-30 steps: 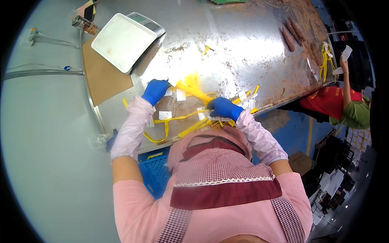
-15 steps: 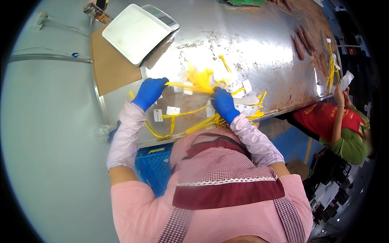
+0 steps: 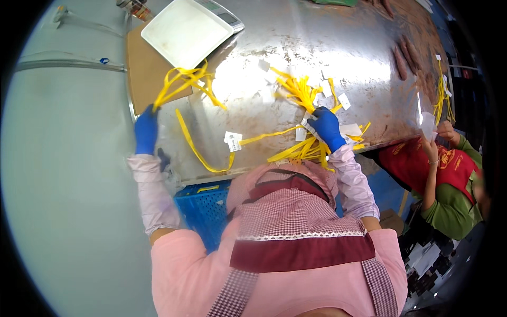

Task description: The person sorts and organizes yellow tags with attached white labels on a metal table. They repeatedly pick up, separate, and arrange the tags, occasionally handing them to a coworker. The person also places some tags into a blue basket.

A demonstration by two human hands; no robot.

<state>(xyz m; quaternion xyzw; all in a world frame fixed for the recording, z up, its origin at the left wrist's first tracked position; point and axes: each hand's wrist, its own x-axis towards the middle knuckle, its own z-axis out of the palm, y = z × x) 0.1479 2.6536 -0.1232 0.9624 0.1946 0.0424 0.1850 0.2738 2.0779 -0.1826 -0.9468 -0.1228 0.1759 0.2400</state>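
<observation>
My left hand, in a blue glove, is closed round the lower end of a few yellow strips, whose looped ends lie over the cardboard and the steel. My right hand, gloved alike, grips a bundle of yellow strips with white tags fanning out beyond it. Below that hand, more yellow strips lie along the near table edge. Between my hands, a long yellow strip curves across the steel beside a white tag.
A scale with a white tray stands far left, partly over brown cardboard. Reddish-brown roots lie on the soiled steel table at right. A co-worker there holds white paper. A blue crate sits below the table edge.
My left hand has swung left, away from the bundle, drawing a few yellow strips with it. My right hand has shifted right and slightly nearer, still gripping the bundle.
</observation>
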